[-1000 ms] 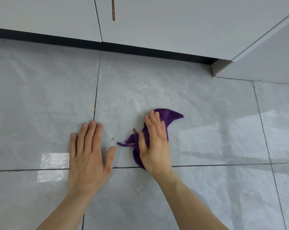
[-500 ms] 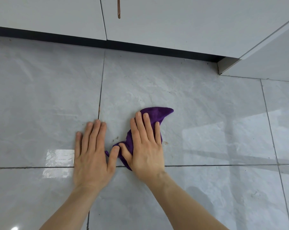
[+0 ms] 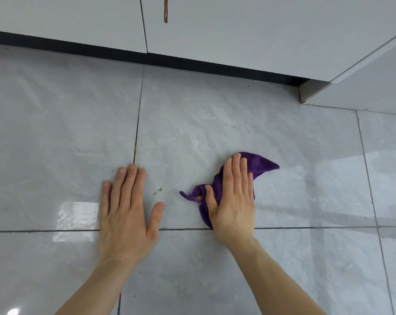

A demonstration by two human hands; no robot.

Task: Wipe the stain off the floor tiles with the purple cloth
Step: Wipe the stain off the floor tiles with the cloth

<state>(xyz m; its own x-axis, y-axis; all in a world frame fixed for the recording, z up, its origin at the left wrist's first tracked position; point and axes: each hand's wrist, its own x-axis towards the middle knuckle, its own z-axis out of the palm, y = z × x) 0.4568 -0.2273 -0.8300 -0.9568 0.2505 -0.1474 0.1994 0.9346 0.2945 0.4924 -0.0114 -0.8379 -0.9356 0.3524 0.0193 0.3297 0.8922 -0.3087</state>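
Observation:
My right hand [image 3: 232, 198] presses flat on the crumpled purple cloth [image 3: 261, 165], pinning it to the grey floor tile [image 3: 215, 123]. A brown smear shows on the cloth's fold near my thumb. A small brownish stain [image 3: 158, 192] lies on the tile between my hands, apart from the cloth. My left hand [image 3: 126, 208] rests flat on the floor with fingers spread, holding nothing, its thumb just below the stain.
White cabinet doors [image 3: 238, 30] with a dark toe kick [image 3: 192, 64] run along the far side. A brown drip [image 3: 165, 10] runs down one door. A cabinet corner [image 3: 306, 94] juts out at the right. Brown residue sits in the grout line [image 3: 135, 148].
My right hand has slid the cloth to the right, away from my left hand, uncovering the stain between them. My left hand stays planted.

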